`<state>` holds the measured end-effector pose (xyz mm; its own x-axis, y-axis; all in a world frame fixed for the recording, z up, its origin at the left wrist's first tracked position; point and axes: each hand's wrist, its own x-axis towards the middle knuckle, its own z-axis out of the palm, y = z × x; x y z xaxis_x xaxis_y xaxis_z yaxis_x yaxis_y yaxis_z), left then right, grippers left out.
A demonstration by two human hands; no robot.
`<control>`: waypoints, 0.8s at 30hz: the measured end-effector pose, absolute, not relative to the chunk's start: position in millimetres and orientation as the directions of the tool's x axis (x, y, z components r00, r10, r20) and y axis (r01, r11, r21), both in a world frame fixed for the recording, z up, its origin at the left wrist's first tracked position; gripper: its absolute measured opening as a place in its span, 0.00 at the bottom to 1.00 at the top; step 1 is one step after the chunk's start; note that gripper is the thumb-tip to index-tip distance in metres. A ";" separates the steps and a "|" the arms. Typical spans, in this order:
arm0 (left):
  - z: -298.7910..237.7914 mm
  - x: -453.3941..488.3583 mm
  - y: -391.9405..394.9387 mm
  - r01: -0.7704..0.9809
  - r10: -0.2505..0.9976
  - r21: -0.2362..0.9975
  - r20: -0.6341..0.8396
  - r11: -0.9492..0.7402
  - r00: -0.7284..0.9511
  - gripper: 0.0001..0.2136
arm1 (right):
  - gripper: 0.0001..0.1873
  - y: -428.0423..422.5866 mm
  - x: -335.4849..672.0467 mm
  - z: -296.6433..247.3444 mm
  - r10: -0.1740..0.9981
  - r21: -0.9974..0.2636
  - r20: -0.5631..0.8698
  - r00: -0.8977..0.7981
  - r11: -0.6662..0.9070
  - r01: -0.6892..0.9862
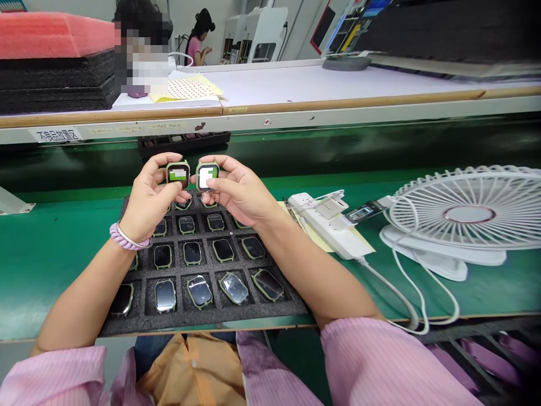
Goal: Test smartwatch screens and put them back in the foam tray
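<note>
My left hand (149, 198) is closed around a green-rimmed smartwatch body (178, 173) whose screen is lit with a green bar. My right hand (236, 189) grips a second watch body (207, 175) with a white lit screen. Both are held side by side above the far end of a black foam tray (139, 318). The tray lies on the green belt in front of me, and several more green-rimmed watch bodies (192, 252) with dark screens sit in its pockets.
A white power strip (327, 225) with a cable lies to the right of the tray, beside a white desk fan (460, 214) lying flat. Another dark tray (183, 142) sits under the far shelf. Two people are at work beyond the white shelf.
</note>
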<state>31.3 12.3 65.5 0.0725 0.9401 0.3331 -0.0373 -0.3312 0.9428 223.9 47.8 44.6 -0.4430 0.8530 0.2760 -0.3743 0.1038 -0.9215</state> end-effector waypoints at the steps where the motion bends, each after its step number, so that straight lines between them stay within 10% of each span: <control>1: 65.5 31.4 12.4 -0.035 0.940 0.942 0.335 -0.333 0.070 0.22 | 0.28 48.0 224.1 44.2 0.850 -0.922 0.281 -0.446 0.110 -0.371; 24: 63.1 30.4 14.0 -0.029 0.930 0.934 0.358 -0.357 0.080 0.21 | 0.26 48.5 223.0 43.9 0.860 -0.911 0.277 -0.427 0.095 -0.400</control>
